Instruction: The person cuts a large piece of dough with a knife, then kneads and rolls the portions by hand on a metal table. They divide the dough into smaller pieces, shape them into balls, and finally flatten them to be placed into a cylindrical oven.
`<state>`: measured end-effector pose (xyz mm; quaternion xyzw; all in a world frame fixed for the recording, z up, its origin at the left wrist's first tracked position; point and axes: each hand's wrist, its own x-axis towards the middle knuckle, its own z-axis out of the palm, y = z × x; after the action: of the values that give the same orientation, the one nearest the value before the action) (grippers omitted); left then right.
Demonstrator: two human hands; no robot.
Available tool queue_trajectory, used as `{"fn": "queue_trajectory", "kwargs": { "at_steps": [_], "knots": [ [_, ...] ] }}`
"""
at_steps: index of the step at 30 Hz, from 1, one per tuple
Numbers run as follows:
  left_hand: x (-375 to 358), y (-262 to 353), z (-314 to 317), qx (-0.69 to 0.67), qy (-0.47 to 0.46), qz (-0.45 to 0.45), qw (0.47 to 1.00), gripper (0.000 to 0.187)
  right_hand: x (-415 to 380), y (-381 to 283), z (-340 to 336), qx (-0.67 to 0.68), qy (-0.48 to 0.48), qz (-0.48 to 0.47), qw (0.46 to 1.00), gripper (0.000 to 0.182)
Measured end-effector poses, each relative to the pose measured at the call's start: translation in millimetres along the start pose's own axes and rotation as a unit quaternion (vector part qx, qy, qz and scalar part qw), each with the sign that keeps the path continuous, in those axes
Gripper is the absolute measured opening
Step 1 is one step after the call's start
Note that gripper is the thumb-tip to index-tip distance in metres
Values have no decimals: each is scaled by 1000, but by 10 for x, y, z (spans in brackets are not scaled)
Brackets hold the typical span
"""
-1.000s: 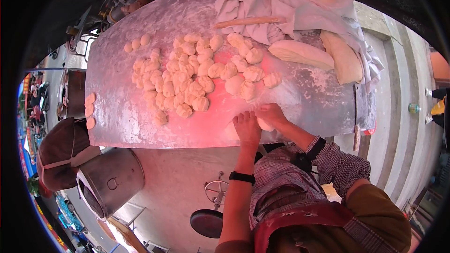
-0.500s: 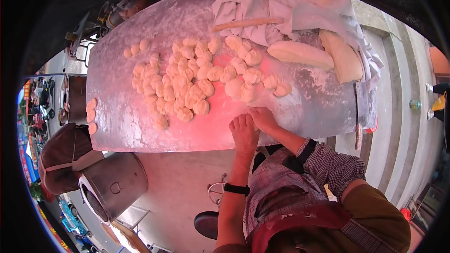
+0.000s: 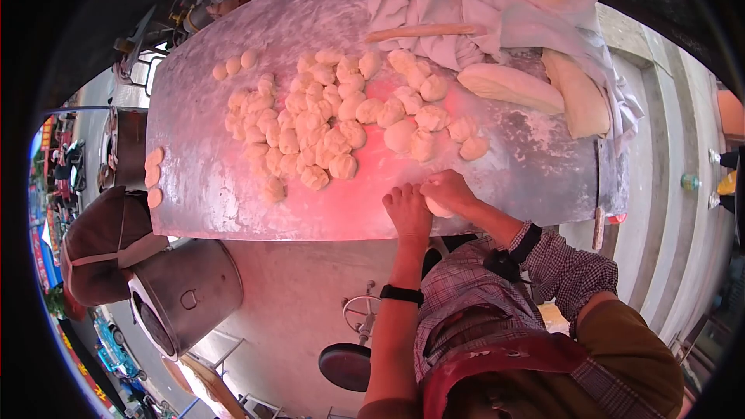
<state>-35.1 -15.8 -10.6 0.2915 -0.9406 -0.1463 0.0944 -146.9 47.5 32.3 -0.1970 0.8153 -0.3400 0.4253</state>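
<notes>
Near the front edge of the table, both my hands are side by side. My right hand (image 3: 448, 191) is closed round a pale dough piece (image 3: 439, 208), which shows below its fingers. My left hand (image 3: 407, 209) lies just beside it, knuckles up and fingers curled down towards the tabletop. What sits under its palm is hidden. Beyond my hands a large cluster of dough balls (image 3: 314, 128) covers the middle of the floured metal table (image 3: 194, 209), some of them wrinkled on top.
Two long dough slabs (image 3: 510, 88) lie at the right, beside a bunched white cloth (image 3: 504, 15) with a rolling pin (image 3: 419, 32) on it. Small dough rounds (image 3: 154, 177) rest at the left edge. Below stand a metal drum (image 3: 194, 295) and a round stool (image 3: 344, 366).
My right hand has shifted slightly right and turned, and a dough piece now shows beneath it. My left hand stays curled beside it. The whole view has moved a little.
</notes>
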Motion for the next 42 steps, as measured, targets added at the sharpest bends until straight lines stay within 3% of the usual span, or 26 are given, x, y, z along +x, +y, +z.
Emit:
{"fn": "queue_trajectory", "kwargs": {
  "at_steps": [1, 2, 4, 5, 7, 8, 9, 11, 13, 14, 15, 16, 17, 19, 23, 25, 26, 28, 32, 35, 37, 38, 39, 40, 41, 42],
  "knots": [
    [62, -24, 9, 1, 0, -1, 1000, 12, -28, -17, -40, 23, -88, 37, 995, 26],
    [170, -46, 35, 34, -31, -27, 999, 11, -36, -55, -33, 22, -88, 37, 995, 26],
    [138, -95, 206, 65, -63, -58, 994, 11, -117, -304, -1, -33, -78, -117, 989, 31],
    [61, -173, 379, -16, -18, -73, 997, 18, -152, -449, 21, -56, -68, -195, 977, 34],
    [-18, -176, 115, 54, 17, -22, 998, 34, -127, -655, 43, -101, -44, -354, 929, 42],
    [-61, -180, -11, 90, 37, 1, 995, 43, -58, -608, 38, -96, -44, -356, 928, 42],
    [-110, -154, -97, 53, -21, -71, 996, 47, 73, -503, 14, -183, 82, -416, 887, 37],
    [-103, -134, -263, -82, -80, -161, 980, 56, 161, -375, 30, -266, 209, -464, 819, 32],
    [-111, -119, -295, -101, -67, -127, 984, 54, 51, -238, 98, -36, 69, -232, 970, 25],
    [-89, -100, -301, -118, -51, -90, 988, 53, 98, -147, 152, -38, 71, -231, 969, 25],
    [-75, -58, -370, -119, -51, -90, 987, 53, 165, -31, 249, 113, 4, -68, 991, 22],
    [-56, 7, -488, -98, -21, -59, 993, 55, 169, -34, 286, 259, -64, 97, 959, 21],
    [-39, 68, -589, -76, 10, -29, 997, 58, 157, -17, 294, 257, -66, 97, 959, 21],
    [-12, 218, -719, -72, -16, -63, 995, 58, 41, -143, 250, 294, -62, 132, 945, 26],
    [-29, 230, -499, -2, -107, -117, 987, 48, 80, 130, 386, 262, -38, 90, 960, 27],
    [-76, 202, -365, 32, -92, -96, 991, 41, 82, 185, 383, 77, 33, -3, 997, 27],
    [-100, 187, -297, 67, -76, -74, 992, 34, 77, 212, 396, 76, 33, -3, 997, 27],
    [-102, 174, -235, 78, -56, -53, 994, 26, 56, 246, 427, 22, 129, -76, 988, 25],
    [-71, 171, -72, 103, -35, -8, 994, 15, 28, 209, 237, -7, 122, -46, 991, 25],
    [-49, 198, 0, 104, -65, -5, 992, 13, -14, 210, 80, 13, 88, -38, 995, 28],
    [-66, 125, -4, 82, -82, -8, 993, 15, -145, 150, -16, 86, -1, 37, 996, 30],
    [-43, 80, -3, 60, -96, -11, 994, 18, -277, 103, -26, 86, 1, 37, 996, 30],
    [40, 61, -11, 58, -95, -11, 994, 18, -490, 47, -10, 113, -122, -42, 985, 26],
    [165, 60, -7, 25, -108, -69, 991, 22, -632, -32, -47, 137, -243, -120, 953, 23],
    [234, 77, -14, -6, -122, -124, 985, 27, -700, -185, -127, 136, -241, -118, 954, 23],
    [228, 82, -12, -7, -120, -120, 986, 27, -731, -380, -205, 64, -130, -176, 974, 21]
  ]
}}
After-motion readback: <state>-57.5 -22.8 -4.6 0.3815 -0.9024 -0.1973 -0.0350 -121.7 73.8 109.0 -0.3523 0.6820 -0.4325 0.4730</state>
